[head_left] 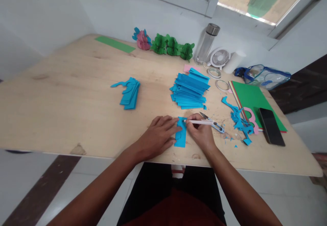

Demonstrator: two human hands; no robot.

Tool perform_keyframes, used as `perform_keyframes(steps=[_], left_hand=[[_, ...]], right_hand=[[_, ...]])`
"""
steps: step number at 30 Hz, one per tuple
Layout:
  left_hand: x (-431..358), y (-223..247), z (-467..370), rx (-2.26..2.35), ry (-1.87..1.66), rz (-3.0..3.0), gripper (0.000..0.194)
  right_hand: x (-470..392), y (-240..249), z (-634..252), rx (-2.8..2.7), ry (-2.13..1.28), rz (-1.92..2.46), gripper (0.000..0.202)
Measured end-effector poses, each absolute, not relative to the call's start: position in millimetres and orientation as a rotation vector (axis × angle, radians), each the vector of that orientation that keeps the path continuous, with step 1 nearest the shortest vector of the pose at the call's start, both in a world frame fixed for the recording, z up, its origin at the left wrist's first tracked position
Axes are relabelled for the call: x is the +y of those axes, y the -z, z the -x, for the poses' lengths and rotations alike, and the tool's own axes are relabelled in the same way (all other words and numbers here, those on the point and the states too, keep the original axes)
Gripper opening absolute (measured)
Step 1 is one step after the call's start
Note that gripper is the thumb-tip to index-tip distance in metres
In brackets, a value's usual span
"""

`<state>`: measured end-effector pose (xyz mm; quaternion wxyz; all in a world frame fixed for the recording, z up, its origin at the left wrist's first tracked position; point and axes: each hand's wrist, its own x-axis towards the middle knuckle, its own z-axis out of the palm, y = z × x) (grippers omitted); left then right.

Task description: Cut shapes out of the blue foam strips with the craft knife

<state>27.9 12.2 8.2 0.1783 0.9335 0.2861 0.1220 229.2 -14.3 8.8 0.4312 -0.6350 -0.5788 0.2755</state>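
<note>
1. Nr the table's (63,117) front edge, both forearms slant inward: L forearm (109,178) runs up & right, R forearm (237,181) up & left.
2. L hand (161,134) is palm-down, flat & unclenched, grasping nothing; fingers point right, slightly spread, tips on the L side of the blue slip (181,141).
3. Blue slip lies on the tabletop btwn the hands, long side running away from the body, w/ a curved drawn line on its lower part.
4. R hand (200,129) is curled, thumb & fingers pinching a white pen (201,122). Pen lies nearly level, tip to the L over the slip's upper part; can't tell if tip touches.
5. Just beyond/right of R hand: blue-handled cutting tool (218,128), partly hidden. Further R: blue scraps (238,120), pink cutout (251,118), black phone (271,126) partly on a green sheet (251,96).
6. Mid-table: cut blue pieces (130,98) stacked on L, pile of blue strips (190,90) nr centre, tape roll (222,85) to its R.
7. Along the wall, L to R: green strip (114,44), pink-&-blue paper shape (143,40), green paper shapes (172,45), upright bottle (206,45), white fan (220,58), clear pouch (268,76).
</note>
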Motion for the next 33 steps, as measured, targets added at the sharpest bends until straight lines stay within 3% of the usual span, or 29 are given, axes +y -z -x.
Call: perform_keyframes(steps=[33], left_hand=[[13, 0, -27, 0.801, -0.390, -2.665, 0.040]], right_hand=[[-41, -5, -232, -1.451, -0.609, 1.605, 0.011]])
